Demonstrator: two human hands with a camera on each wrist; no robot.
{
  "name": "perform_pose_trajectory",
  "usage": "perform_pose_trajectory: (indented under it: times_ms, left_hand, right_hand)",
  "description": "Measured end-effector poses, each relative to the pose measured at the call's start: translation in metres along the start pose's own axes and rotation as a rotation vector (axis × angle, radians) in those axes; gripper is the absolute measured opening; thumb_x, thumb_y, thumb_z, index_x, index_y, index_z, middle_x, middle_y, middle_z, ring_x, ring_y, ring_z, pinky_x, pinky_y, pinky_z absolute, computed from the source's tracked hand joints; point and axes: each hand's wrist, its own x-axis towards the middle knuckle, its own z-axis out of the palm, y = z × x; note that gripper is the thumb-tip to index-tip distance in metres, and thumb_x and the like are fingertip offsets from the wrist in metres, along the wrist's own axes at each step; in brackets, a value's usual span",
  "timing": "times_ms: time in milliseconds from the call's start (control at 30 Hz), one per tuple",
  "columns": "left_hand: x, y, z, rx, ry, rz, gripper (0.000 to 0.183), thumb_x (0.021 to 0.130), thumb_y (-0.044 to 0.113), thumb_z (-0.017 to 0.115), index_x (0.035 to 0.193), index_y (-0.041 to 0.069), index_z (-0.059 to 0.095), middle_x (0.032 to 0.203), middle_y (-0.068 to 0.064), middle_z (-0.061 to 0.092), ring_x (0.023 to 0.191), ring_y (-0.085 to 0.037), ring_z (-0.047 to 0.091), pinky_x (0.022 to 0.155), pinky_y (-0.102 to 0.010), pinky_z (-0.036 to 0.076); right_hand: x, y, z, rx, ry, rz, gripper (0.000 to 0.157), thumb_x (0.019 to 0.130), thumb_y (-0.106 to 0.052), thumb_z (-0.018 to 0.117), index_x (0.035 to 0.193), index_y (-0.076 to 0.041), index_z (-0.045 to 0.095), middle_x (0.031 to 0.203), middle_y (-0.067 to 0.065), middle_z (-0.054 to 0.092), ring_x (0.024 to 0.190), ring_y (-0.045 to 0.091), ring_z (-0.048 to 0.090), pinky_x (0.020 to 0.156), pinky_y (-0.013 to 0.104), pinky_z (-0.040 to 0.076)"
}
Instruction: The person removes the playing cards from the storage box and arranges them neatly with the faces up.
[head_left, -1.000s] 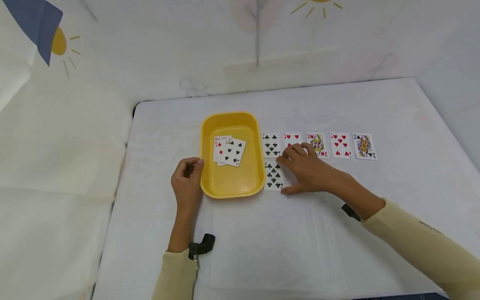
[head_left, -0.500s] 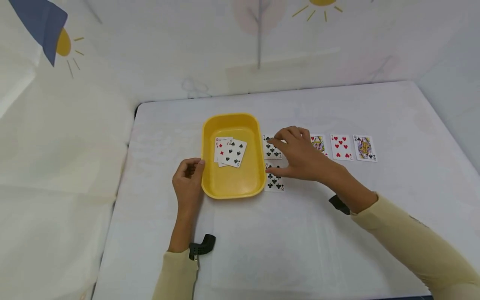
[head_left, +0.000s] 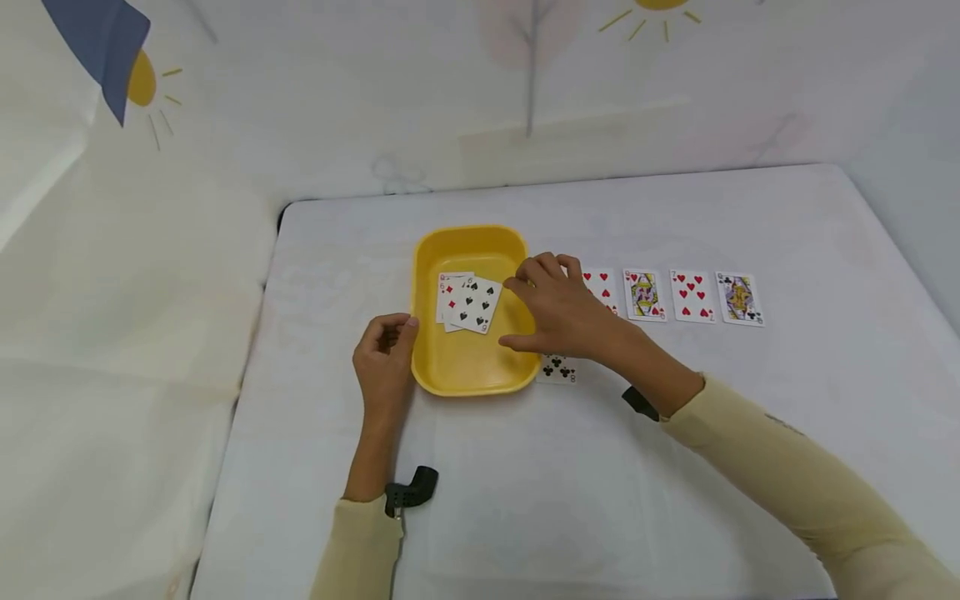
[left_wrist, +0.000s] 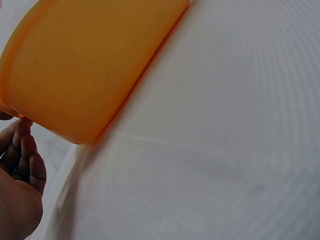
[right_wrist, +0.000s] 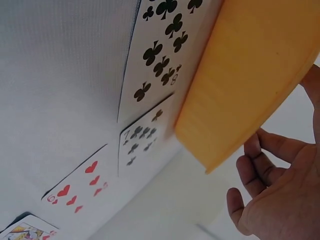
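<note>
My left hand (head_left: 385, 354) pinches the left rim of the yellow tray (head_left: 472, 379) between thumb and fingers; the left wrist view shows the fingertips (left_wrist: 35, 167) by its edge. Over the tray's right side is my right hand (head_left: 566, 308), thumb and fingers spread apart, holding nothing visible. Inside the tray, a six of spades (head_left: 476, 306) overlaps a six of diamonds (head_left: 448, 304) and another card mostly covered. Just right of the tray lie an eight of clubs (head_left: 557, 371), partly hidden by my right hand, and a seven of clubs (right_wrist: 142, 135), seen in the right wrist view.
Continuing rightward in a row are a six of hearts (head_left: 600, 287), a queen of hearts (head_left: 645, 295), a seven of hearts (head_left: 693, 297) and a queen of clubs (head_left: 740, 298). All rest face up on a white-covered table (head_left: 570, 500). A light wall hanging (head_left: 337, 108) borders the back.
My right hand has moved left, from above the six of hearts and eight of clubs to over the tray, uncovering the six of hearts. My left hand stays at the rim.
</note>
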Motion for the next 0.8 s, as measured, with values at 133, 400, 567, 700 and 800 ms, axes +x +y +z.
perform_pose_trajectory:
  times_ms: [133, 400, 567, 700, 800]
  left_hand:
    - [0.000, 0.000, 0.001, 0.001, -0.003, 0.011, 0.025, 0.096, 0.030, 0.068, 0.105, 0.007, 0.071, 0.097, -0.004, 0.066, 0.087, -0.018, 0.057, 0.078, -0.026, 0.047]
    - [0.000, 0.005, 0.001, -0.022, -0.005, 0.010, 0.023, 0.096, 0.026, 0.068, 0.105, 0.005, 0.070, 0.096, -0.007, 0.065, 0.086, -0.017, 0.056, 0.078, -0.026, 0.046]
    - [0.000, 0.000, 0.001, -0.021, -0.004, 0.016, 0.024, 0.095, 0.029, 0.069, 0.104, 0.007, 0.071, 0.095, -0.004, 0.065, 0.085, -0.017, 0.057, 0.077, -0.025, 0.047]
    - [0.000, -0.001, 0.000, -0.019, -0.005, 0.020, 0.025, 0.095, 0.031, 0.069, 0.104, 0.008, 0.071, 0.095, -0.004, 0.065, 0.085, -0.018, 0.057, 0.077, -0.025, 0.047]
    - [0.000, -0.001, -0.001, -0.028, -0.005, 0.025, 0.025, 0.095, 0.030, 0.070, 0.104, 0.007, 0.071, 0.094, -0.004, 0.065, 0.085, -0.018, 0.057, 0.077, -0.025, 0.047]
  right_hand:
    - [0.003, -0.001, 0.002, -0.012, -0.015, 0.027, 0.077, 0.082, -0.060, 0.073, 0.133, -0.004, 0.060, 0.125, 0.012, 0.049, 0.121, 0.031, 0.035, 0.105, 0.055, 0.021]
    - [0.018, -0.004, 0.008, -0.039, -0.028, 0.029, 0.081, 0.081, -0.065, 0.070, 0.132, -0.003, 0.060, 0.122, 0.010, 0.048, 0.119, 0.030, 0.035, 0.105, 0.052, 0.021]
    - [0.029, -0.008, 0.014, -0.058, -0.057, 0.048, 0.080, 0.080, -0.065, 0.071, 0.129, -0.003, 0.062, 0.119, 0.010, 0.047, 0.117, 0.030, 0.034, 0.105, 0.052, 0.021]
    - [0.037, -0.011, 0.018, -0.080, -0.089, 0.067, 0.082, 0.078, -0.067, 0.071, 0.129, -0.003, 0.062, 0.117, 0.010, 0.047, 0.117, 0.030, 0.034, 0.106, 0.051, 0.020]
    - [0.041, -0.012, 0.020, -0.098, -0.113, 0.082, 0.084, 0.078, -0.068, 0.071, 0.130, -0.003, 0.060, 0.116, 0.010, 0.046, 0.117, 0.030, 0.033, 0.107, 0.050, 0.018]
